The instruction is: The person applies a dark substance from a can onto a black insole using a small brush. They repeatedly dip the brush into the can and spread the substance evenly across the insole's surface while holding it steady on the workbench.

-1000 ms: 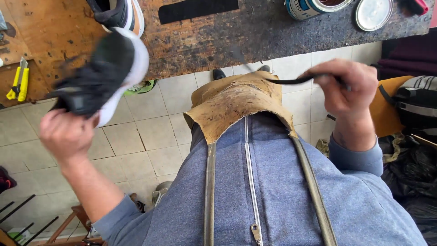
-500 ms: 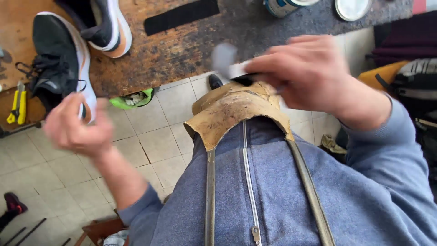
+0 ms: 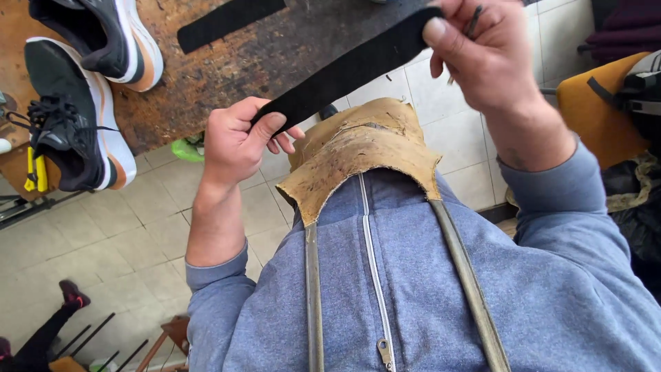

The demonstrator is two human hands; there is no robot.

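Observation:
Both hands hold one long black strip [image 3: 351, 69] stretched in front of my chest. My left hand [image 3: 237, 141] pinches its lower left end. My right hand [image 3: 485, 58] grips the upper right end and also keeps a thin dark tool [image 3: 468, 27] between its fingers. Under the strip lies a tan leather apron bib [image 3: 358, 155] over my blue zipped top. Two black sneakers with white and orange soles [image 3: 79, 117] rest on the worn workbench [image 3: 227, 69] at the upper left, apart from both hands.
A second black strip [image 3: 231, 21] lies on the bench top. A yellow-handled tool [image 3: 34, 172] sits at the left edge. Pale floor tiles [image 3: 103, 241] lie below the bench, with a green object [image 3: 186, 148] on them. An orange chair with bags [image 3: 613, 110] stands at the right.
My left hand set the sneaker down on the bench and moved in to grasp the black strip. My right hand rose and now holds the strip's other end.

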